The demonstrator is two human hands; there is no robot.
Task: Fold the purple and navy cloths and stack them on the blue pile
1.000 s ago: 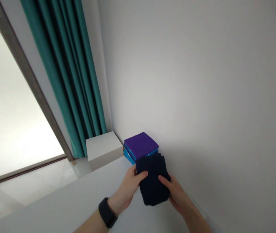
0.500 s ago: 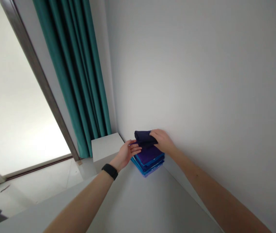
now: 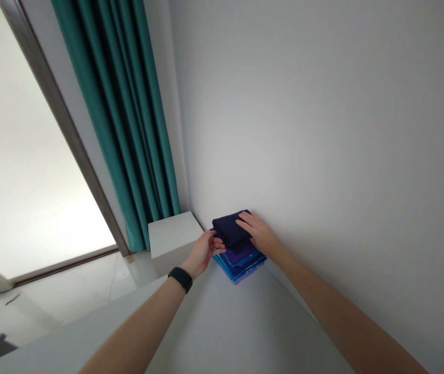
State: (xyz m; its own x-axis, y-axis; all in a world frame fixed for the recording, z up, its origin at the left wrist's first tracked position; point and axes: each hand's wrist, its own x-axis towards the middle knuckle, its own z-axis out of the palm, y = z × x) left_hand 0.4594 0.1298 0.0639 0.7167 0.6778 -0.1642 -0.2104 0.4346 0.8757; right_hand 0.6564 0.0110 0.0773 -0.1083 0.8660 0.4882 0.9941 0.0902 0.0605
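Note:
A dark navy folded cloth [image 3: 227,227] lies, slightly tilted, on top of a stack of folded blue and purple cloths [image 3: 241,265]. My right hand [image 3: 260,234] has it by the right side, fingers spread over the upper face and thumb low at the near edge. At the cloth's left edge is my left hand [image 3: 205,253], thumb up against the fabric and fingers curled by the near corner. Some of those fingertips are hard to make out. A black band [image 3: 180,279] circles my left wrist.
The stack rests on a pale grey surface [image 3: 222,322] against a white wall [image 3: 303,130]. A white box-like block [image 3: 175,234] stands to the left. Behind it hangs a green curtain [image 3: 128,130], beside a bright framed glass panel [image 3: 30,156].
The navy cloth has come down and towards me, and its top now lies flatter and wider over the stack. My right fingers have spread across it; my left hand has shifted slightly down and left.

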